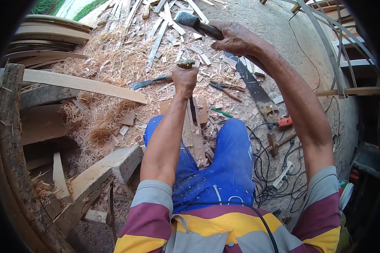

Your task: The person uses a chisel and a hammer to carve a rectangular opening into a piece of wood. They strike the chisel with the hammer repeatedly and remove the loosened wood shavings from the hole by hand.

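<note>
My left hand is closed around an upright chisel. Its worn, rounded top sticks out above the fist, and its dark blade points down at a piece of wood between my knees. Whether the tip touches the wood I cannot tell. Up and to the right, my right hand grips the dark handle of a hammer. The hammer's heavy grey head is raised beyond the chisel's top, apart from it. A flat-bladed tool with a dark handle lies just left of my left fist.
Pincers, a handsaw, a green stick, an orange power tool and a wooden-handled hammer lie at right. Cables tangle around a white power strip. Shavings and boards crowd the left; metal frames stand far right.
</note>
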Available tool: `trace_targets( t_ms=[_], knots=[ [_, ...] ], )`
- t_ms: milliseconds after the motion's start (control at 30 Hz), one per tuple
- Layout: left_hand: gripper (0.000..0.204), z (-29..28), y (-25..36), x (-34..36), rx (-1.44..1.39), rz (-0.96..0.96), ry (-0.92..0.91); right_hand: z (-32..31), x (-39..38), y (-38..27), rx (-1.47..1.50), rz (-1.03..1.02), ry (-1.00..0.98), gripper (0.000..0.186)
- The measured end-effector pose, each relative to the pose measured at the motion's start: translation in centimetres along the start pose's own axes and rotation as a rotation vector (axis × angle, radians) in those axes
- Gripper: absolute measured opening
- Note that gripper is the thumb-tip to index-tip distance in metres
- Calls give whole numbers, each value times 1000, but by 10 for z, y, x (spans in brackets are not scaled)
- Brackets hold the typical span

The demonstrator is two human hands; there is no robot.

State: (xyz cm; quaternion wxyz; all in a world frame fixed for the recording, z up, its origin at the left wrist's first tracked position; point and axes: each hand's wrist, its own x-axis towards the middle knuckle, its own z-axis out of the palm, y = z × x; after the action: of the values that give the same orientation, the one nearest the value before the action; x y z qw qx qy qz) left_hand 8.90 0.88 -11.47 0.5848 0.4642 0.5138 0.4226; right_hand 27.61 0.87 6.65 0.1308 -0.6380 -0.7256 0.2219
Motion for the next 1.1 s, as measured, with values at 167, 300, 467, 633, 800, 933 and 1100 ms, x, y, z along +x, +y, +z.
trace_targets(
  t_ms=[167, 300, 467, 633, 800, 933, 1100],
  knots=[
    [11, 3, -15, 7, 38, 42, 39, -1, 15, -14, 84, 134, -35, 36],
    [11, -7, -22, 8, 172, 119, 98, 27, 5, -30, -173, 121, -475, 27],
    [10, -3, -3, -48, 62, 243, 7, -7, -29, -14, -121, -2, -377, 31],
    [11, -10, 39, -45, -89, 114, -226, -19, -12, 4, 52, 56, 78, 35],
    [11, -3, 13, -22, -5, 263, -3, -20, -3, -8, 149, 36, 152, 41],
    [9, -2, -21, 0, 138, 157, 144, -20, 1, -13, 9, -24, 65, 40],
    [9, 5, -6, -25, 54, 266, 38, 18, 6, -7, 50, 15, 204, 29]
  ],
)
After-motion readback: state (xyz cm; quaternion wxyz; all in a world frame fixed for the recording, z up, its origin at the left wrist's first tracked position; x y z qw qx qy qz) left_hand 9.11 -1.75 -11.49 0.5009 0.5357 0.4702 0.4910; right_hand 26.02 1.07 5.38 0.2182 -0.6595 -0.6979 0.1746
